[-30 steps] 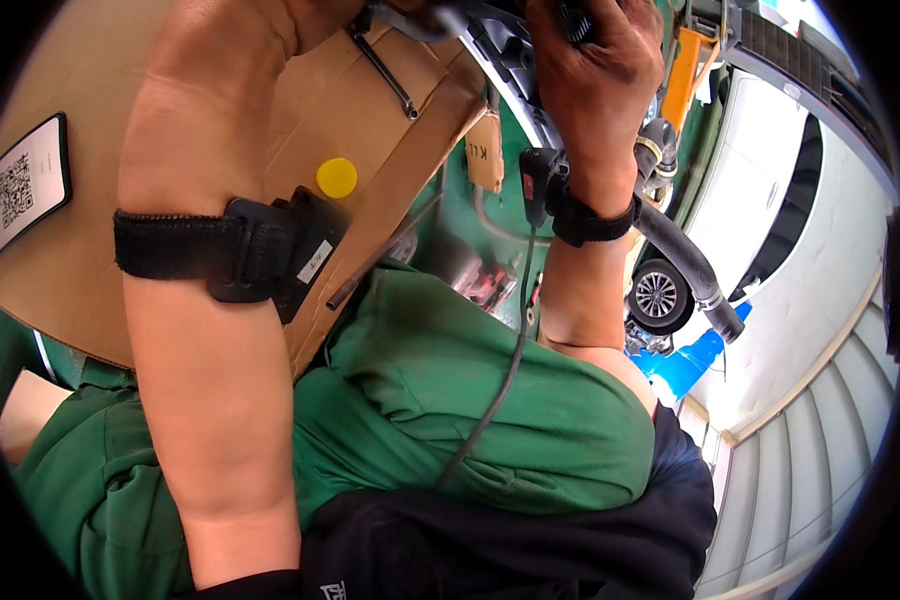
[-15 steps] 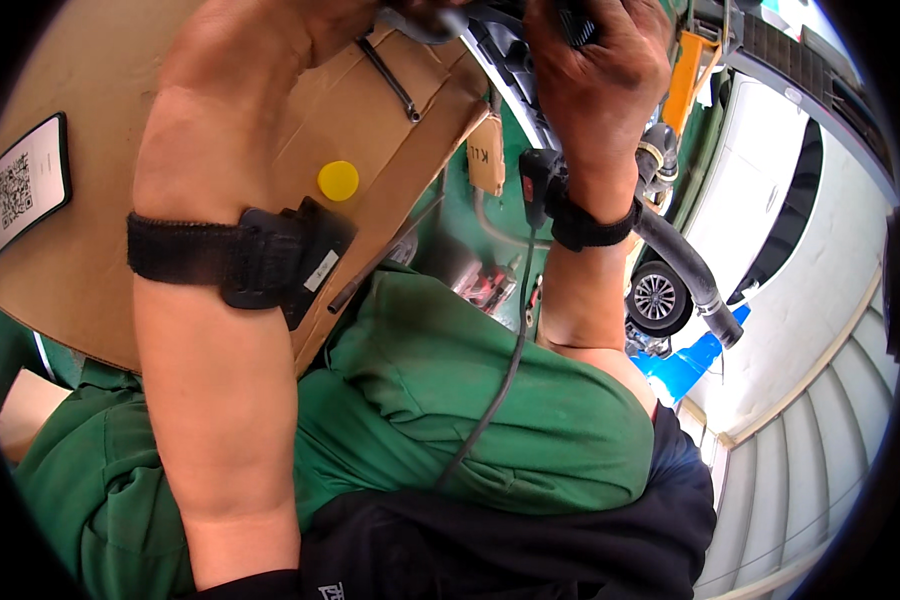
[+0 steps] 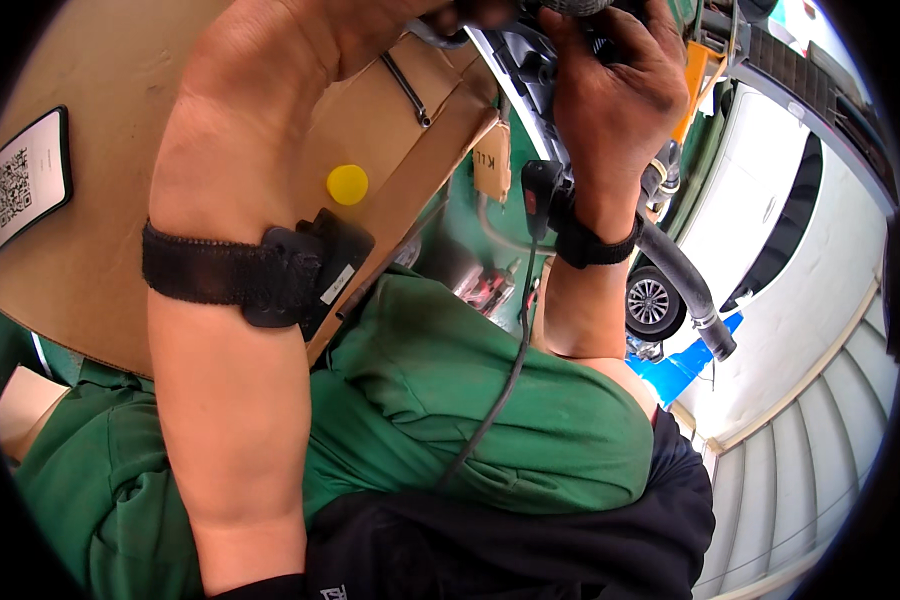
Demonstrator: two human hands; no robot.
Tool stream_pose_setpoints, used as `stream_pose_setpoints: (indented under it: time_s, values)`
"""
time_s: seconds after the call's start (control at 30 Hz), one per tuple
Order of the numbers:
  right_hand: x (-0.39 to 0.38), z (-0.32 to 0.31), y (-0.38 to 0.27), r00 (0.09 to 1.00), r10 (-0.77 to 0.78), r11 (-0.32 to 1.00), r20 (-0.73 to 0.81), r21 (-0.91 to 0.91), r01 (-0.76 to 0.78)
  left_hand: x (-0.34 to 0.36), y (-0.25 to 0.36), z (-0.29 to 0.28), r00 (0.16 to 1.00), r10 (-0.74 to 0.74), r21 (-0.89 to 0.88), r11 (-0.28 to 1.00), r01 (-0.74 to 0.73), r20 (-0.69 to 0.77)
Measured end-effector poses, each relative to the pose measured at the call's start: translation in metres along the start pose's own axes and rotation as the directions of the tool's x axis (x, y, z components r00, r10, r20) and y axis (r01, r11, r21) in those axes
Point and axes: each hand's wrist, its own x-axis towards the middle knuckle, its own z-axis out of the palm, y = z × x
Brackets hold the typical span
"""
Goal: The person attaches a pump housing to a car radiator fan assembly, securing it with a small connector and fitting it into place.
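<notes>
Creased brown cardboard [image 3: 90, 240] spreads out at left, carrying a smooth, flat yellow disc [image 3: 348, 185] and a slim metal rod [image 3: 405, 88]. Near the top edge, the right hand [image 3: 625, 100] has its grip curled around a dark, ribbed part [image 3: 601, 46], whose full outline is hidden by the fingers. Shadow and the picture's edge obscure the left hand [image 3: 470, 14], so I cannot tell whether its grip is apart or together.
</notes>
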Motion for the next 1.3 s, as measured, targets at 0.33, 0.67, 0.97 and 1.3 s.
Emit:
stream_pose_setpoints:
  time_s: [0.33,0.67,0.97,1.3]
  values:
    - [-0.003,0.009,0.0,0.994,0.071,0.979,-0.083,-0.183,-0.086,-0.004,-0.006,-0.012,0.998,0.008,-0.06,0.998,-0.004,0.063]
    - [0.001,-0.001,0.008,0.987,-0.162,0.955,0.021,-0.247,0.163,0.006,-0.018,0.0,0.991,-0.015,-0.216,0.976,-0.013,-0.13]
    - [0.002,-0.001,0.017,0.992,-0.091,0.948,0.088,-0.298,0.114,0.002,-0.021,-0.006,0.977,0.049,0.215,0.977,-0.003,-0.206]
    - [-0.01,-0.001,0.014,0.997,0.006,0.981,-0.073,-0.193,-0.02,0.005,-0.031,0.004,0.983,0.024,-0.103,0.994,-0.043,-0.181]
